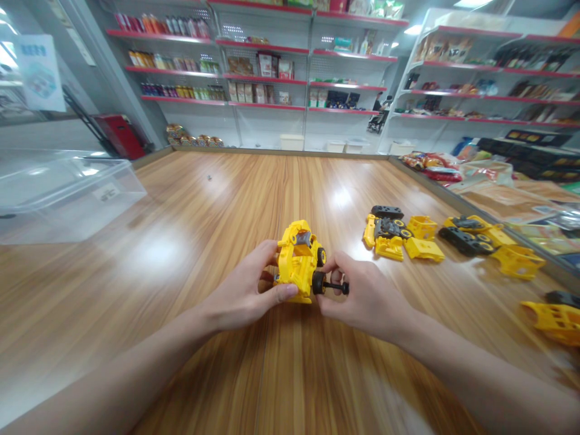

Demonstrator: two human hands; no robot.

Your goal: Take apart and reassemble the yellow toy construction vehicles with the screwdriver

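Upright between my hands is a yellow toy construction truck [294, 266] with a grey piece near its top and a black wheel [321, 257] on its right side. My left hand [247, 284] grips the truck from the left, thumb across its lower front. On the other side, my right hand [357, 284] has its fingers closed around a second black wheel [319, 282] with a yellow hub. A thin black rod [335, 286] with a thicker end sticks out rightward from that wheel. The wheel lies against the truck's lower right side; whether it is attached, I cannot tell.
Yellow and black toy parts [389, 229] lie to the right, with more truck parts [475, 235] beyond and another yellow piece [553, 320] at the right edge. A clear plastic bin [67, 199] stands left. Shelves [267, 75] of goods line the back.
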